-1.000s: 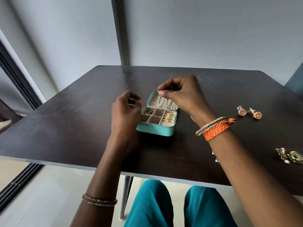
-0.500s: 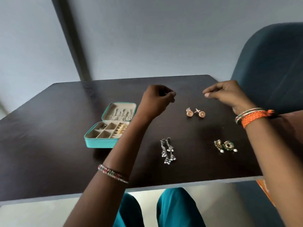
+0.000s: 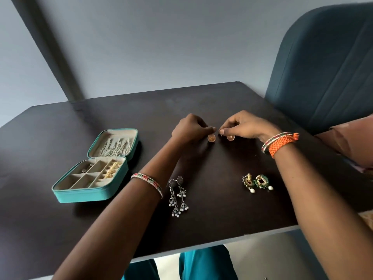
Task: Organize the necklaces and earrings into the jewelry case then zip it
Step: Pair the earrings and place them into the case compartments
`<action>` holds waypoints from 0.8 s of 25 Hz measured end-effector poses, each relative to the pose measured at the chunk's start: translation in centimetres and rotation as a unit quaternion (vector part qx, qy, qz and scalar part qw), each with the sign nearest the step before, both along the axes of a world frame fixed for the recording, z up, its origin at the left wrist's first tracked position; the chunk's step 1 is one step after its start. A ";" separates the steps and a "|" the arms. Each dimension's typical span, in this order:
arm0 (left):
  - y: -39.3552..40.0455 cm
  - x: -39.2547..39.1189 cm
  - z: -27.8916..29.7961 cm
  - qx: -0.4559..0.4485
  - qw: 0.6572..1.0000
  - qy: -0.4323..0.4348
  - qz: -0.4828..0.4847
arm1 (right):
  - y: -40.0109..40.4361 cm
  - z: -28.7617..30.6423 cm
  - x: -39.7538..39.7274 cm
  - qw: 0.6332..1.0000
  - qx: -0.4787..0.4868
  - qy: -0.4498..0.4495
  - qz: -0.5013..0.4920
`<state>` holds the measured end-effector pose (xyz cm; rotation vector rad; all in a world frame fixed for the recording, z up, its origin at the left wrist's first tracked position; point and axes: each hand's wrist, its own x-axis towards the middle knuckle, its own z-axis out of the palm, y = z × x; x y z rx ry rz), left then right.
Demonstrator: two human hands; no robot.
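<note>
Fingers (image 3: 207, 129) of both hands pinch round gold studs (image 3: 211, 137).

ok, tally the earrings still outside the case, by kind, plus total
Round gold stud earrings: 2, one pinched by the left hand at, one by the right hand at
Silver dangle earrings: 2
Green-and-gold pearl-drop earrings: 2
Total: 6 on the table, outside the open jewelry case
</note>
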<state>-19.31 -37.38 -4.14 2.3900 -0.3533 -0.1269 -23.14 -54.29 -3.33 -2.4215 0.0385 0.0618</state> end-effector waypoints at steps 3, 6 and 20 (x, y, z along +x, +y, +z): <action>0.1 0.2 -0.2 -0.038 0.999 0.022 -0.011 | 0.2 -0.6 -0.1 0.999 0.019 -0.011 -0.028; 0.8 -0.6 0.4 -0.135 0.988 0.063 -0.031 | 0.3 -1.0 0.0 0.998 0.041 -0.024 -0.044; 6.1 -9.3 4.8 -0.416 0.902 0.109 -0.049 | 6.9 3.3 -7.9 0.929 0.340 -0.144 -0.016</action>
